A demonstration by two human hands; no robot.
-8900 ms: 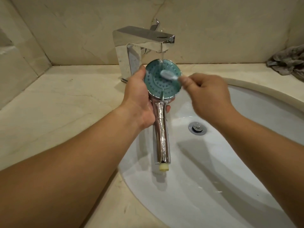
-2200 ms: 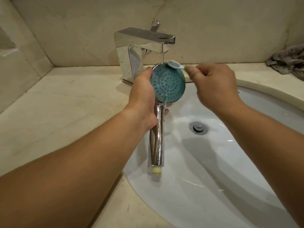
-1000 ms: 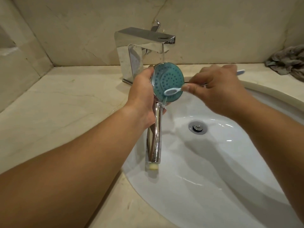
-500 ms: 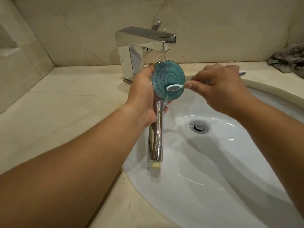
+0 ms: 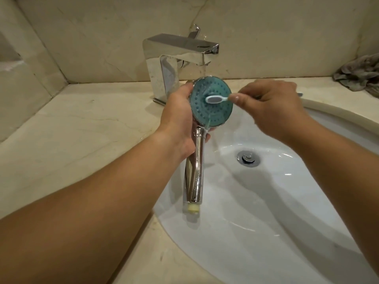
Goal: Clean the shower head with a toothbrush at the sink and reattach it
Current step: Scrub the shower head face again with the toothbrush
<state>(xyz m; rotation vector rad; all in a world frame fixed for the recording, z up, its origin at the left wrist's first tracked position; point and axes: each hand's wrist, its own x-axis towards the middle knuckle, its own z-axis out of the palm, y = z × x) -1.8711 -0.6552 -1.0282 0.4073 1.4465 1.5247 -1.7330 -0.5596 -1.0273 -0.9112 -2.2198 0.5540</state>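
Note:
My left hand grips the shower head at its neck, teal nozzle face towards me, chrome handle pointing down over the sink. Water from the chrome tap runs onto the top of the face. My right hand pinches a light blue toothbrush; its head lies flat on the upper middle of the teal face. Most of the toothbrush handle is hidden inside my right hand, with only its tip showing past the knuckles.
The white sink basin with a chrome drain plug lies below the hands. A beige marble counter surrounds it, with marble walls behind. A crumpled grey cloth lies at the back right of the counter.
The toothbrush head has moved from the lower edge of the teal face up to its upper middle. My left hand and the shower head have stayed nearly still under the running water.

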